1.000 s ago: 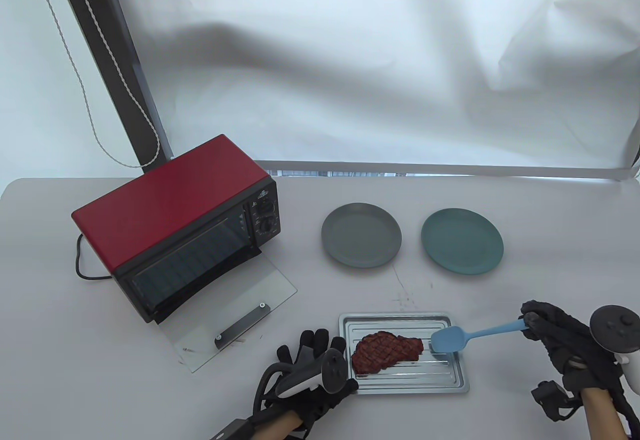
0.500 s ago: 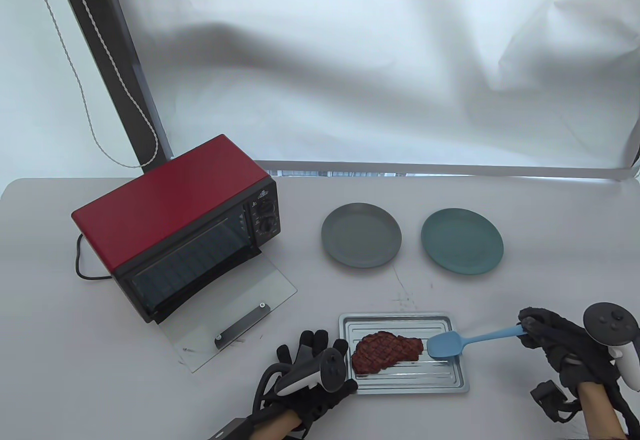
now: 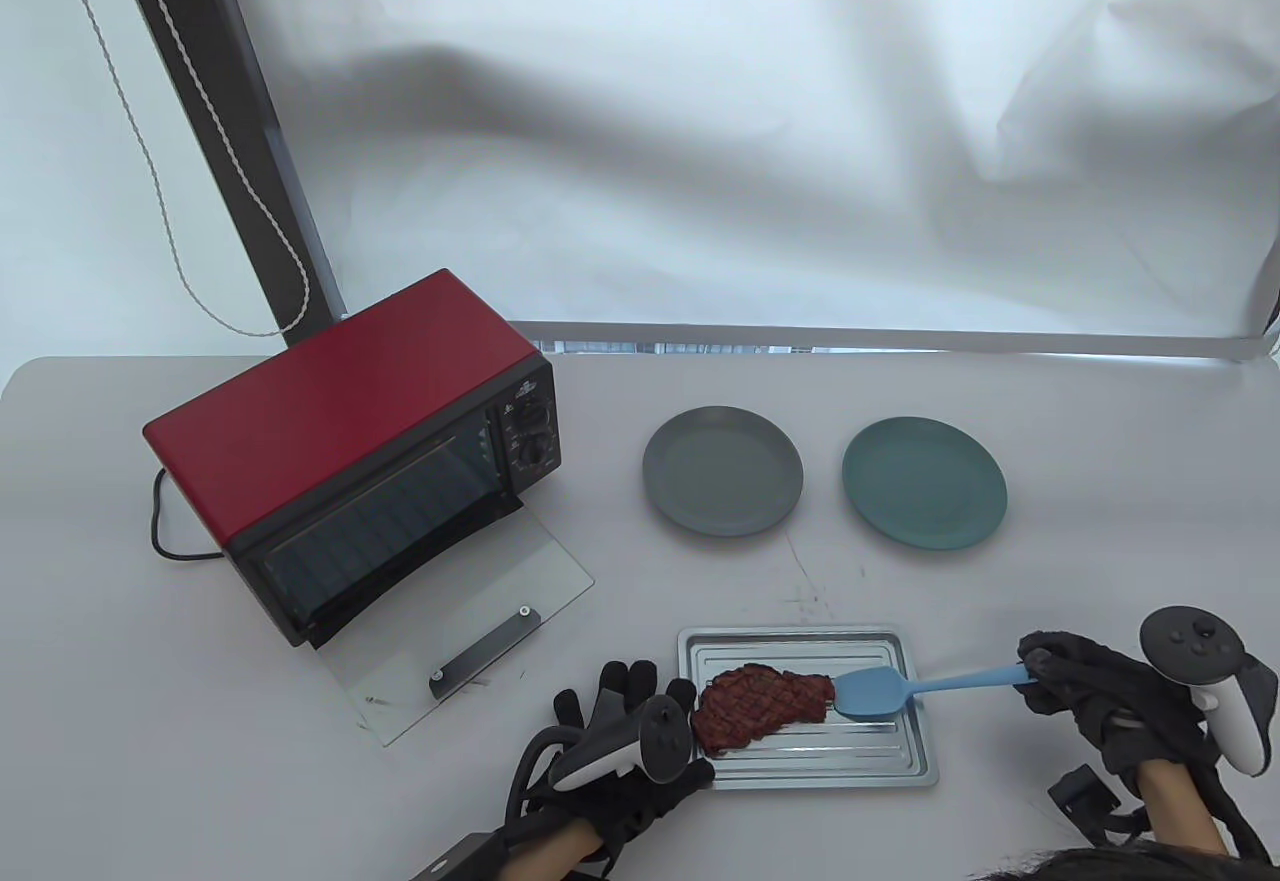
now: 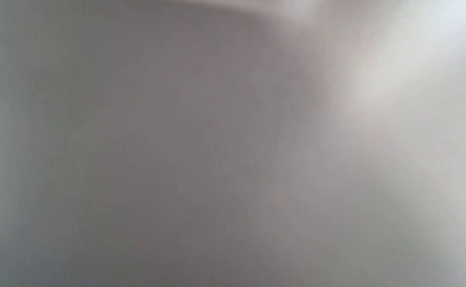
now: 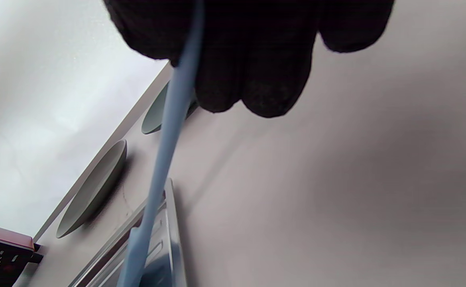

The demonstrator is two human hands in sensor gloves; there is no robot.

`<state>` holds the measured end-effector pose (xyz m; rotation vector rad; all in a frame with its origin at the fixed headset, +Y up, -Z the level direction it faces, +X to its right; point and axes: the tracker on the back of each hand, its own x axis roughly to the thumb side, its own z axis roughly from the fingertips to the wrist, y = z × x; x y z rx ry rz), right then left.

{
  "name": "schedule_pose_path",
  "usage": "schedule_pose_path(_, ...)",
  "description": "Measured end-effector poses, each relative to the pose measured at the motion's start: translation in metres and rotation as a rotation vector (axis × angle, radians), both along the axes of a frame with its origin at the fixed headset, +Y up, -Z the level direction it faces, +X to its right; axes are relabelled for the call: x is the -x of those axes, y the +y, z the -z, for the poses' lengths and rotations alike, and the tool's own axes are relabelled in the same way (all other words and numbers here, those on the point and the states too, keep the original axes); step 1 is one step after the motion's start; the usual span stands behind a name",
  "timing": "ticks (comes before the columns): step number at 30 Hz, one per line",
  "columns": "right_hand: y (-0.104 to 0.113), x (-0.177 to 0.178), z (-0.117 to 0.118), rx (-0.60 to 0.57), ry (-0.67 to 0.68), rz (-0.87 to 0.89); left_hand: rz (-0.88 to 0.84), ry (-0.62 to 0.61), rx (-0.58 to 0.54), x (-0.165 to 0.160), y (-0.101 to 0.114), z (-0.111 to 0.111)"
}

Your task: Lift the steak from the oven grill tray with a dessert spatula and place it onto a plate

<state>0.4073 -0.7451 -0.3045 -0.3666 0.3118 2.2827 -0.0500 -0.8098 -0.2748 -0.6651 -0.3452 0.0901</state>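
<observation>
Gripping the spatula (image 3: 905, 688) handle in our right hand (image 3: 1110, 696), we set its blade against the steak (image 3: 755, 706) edge on the tray (image 3: 890, 771). Our left hand (image 3: 615, 751) rests with straight fingers touching the tray's left end. Both plates (image 3: 722, 470) lie beyond.

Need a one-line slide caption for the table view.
Right hand slides blue spatula against steak on tray; left hand steadies it.
</observation>
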Motion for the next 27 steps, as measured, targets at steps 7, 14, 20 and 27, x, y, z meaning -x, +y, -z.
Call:
schedule_pose_path(7, -0.005, 0.000, 0.001, 0.023, 0.010, 0.034, -0.002, 0.000, 0.000, 0.000, 0.000, 0.001)
schedule_pose_path(14, -0.009, 0.007, 0.003, 0.030, 0.044, 0.058, -0.003, 0.000, -0.002, 0.000, -0.001, 0.001)
schedule_pose_path(20, -0.011, 0.012, 0.004, 0.025, 0.072, 0.069, -0.005, 0.000, -0.001, 0.000, -0.001, 0.002)
schedule_pose_path(27, -0.015, 0.029, 0.005, 0.031, 0.146, 0.093, -0.005, -0.001, -0.001, 0.000, -0.001, 0.002)
